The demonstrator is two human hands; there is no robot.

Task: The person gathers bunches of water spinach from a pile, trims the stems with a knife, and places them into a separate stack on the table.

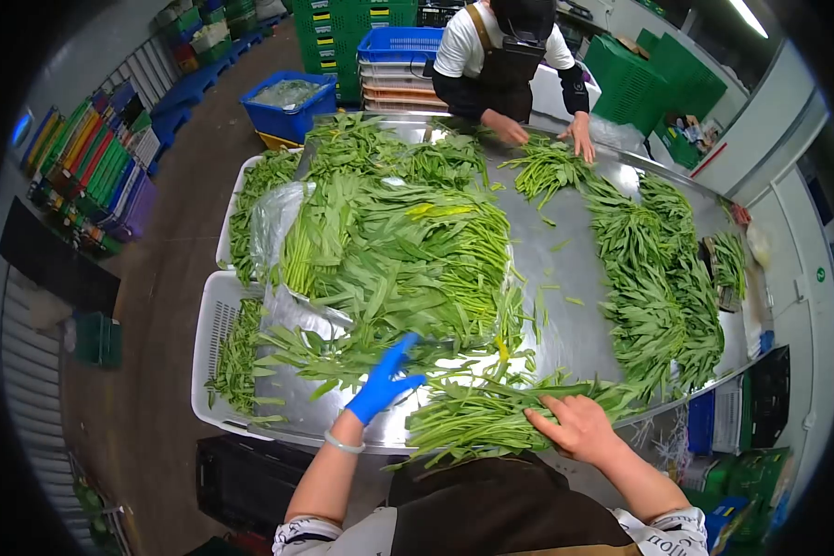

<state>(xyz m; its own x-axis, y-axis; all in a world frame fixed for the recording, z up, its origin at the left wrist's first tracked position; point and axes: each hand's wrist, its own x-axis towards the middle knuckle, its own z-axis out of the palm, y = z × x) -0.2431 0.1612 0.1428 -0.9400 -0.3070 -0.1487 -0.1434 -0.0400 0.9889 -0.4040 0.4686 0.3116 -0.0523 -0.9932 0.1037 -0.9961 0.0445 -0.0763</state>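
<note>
My left hand, in a blue glove, is spread over the metal table, just left of a bundle of long green stems. Its fingers are apart with nothing between them. Bare and spread, my right hand rests on the leafy right part of that bundle at the near edge. A large heap of leafy greens lies beyond my left hand, with a clear plastic bag at its left side. Rows of greens lie along the right of the table.
Across the table a co-worker has both hands at a small bunch of greens. White baskets with greens adjoin the left edge. A blue crate and green crates stand behind. A black crate is below left.
</note>
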